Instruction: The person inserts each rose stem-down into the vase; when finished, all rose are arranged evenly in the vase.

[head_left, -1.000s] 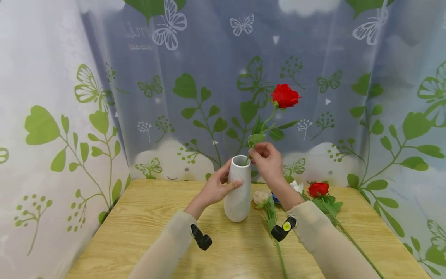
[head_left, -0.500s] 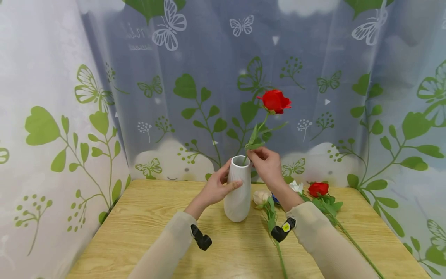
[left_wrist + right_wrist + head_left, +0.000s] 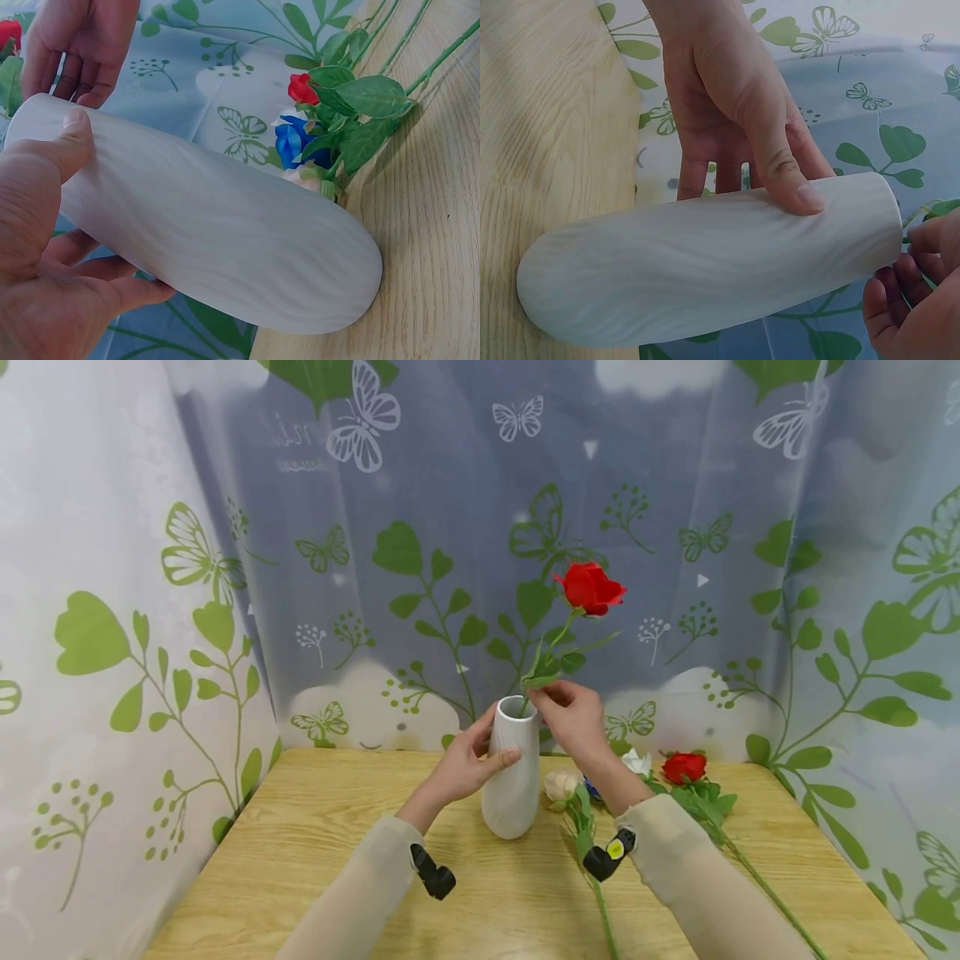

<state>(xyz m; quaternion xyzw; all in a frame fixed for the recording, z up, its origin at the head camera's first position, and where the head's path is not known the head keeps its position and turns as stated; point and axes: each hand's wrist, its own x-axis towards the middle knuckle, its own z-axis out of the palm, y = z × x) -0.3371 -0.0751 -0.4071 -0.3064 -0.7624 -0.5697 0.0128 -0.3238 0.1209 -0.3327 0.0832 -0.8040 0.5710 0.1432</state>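
A white vase (image 3: 512,785) with a wavy relief stands on the wooden table. My left hand (image 3: 471,764) grips its upper part, the thumb across the front and the fingers round the far side, as the left wrist view also shows. At the vase's mouth, my right hand (image 3: 573,718) pinches the green stem of a red rose (image 3: 591,588) between thumb and fingers. The stem's lower end is inside the vase, hidden by its wall. The bloom leans up and to the right. In the right wrist view the right hand's fingers (image 3: 911,277) are beside the rim.
To the right of the vase, several flowers lie on the table (image 3: 315,860): a cream rose (image 3: 561,785), a blue rose (image 3: 296,141), a white rose (image 3: 637,762) and another red rose (image 3: 684,767). A patterned curtain (image 3: 450,485) hangs behind the table.
The red rose has come down and a little left, its stem sliding deeper into the vase, with my right hand moving slightly down along with it. My left hand and the vase have stayed put.
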